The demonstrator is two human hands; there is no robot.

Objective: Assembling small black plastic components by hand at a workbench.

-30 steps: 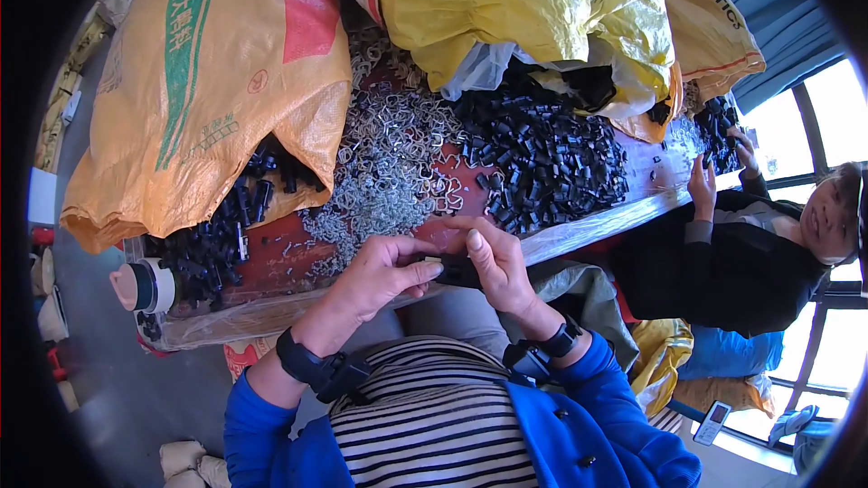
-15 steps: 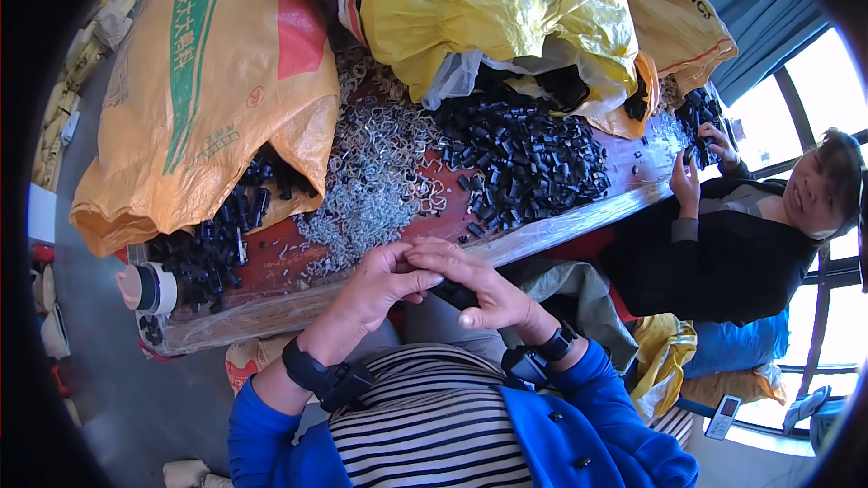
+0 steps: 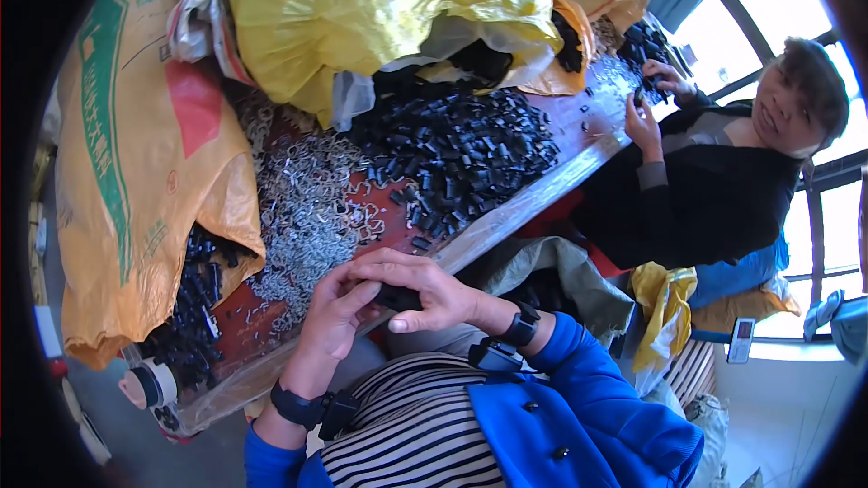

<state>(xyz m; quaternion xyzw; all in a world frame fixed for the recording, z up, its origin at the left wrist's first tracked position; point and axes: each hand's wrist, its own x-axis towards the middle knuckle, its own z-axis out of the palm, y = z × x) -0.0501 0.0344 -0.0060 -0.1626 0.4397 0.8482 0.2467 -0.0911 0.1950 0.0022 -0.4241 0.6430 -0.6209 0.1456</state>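
Note:
Over the near edge of the table, my left hand and my right hand are brought together around a small black plastic part. The fingers of both hands are bent over it, and the right fingers lie across the left fingertips. Most of the part is hidden by them. Just beyond my hands lies a heap of small silvery metal clips. Farther right a large pile of short black plastic pieces covers the red tabletop.
An orange woven sack spills longer black parts at left, near a pink-lidded bottle. A yellow bag stands behind the piles. At right a co-worker handles a small dark piece. Clear film wraps the table edge.
My view has turned, so the table and sacks appear tilted and farther left. My hands stay together on the black part, with the fingers slightly shifted.

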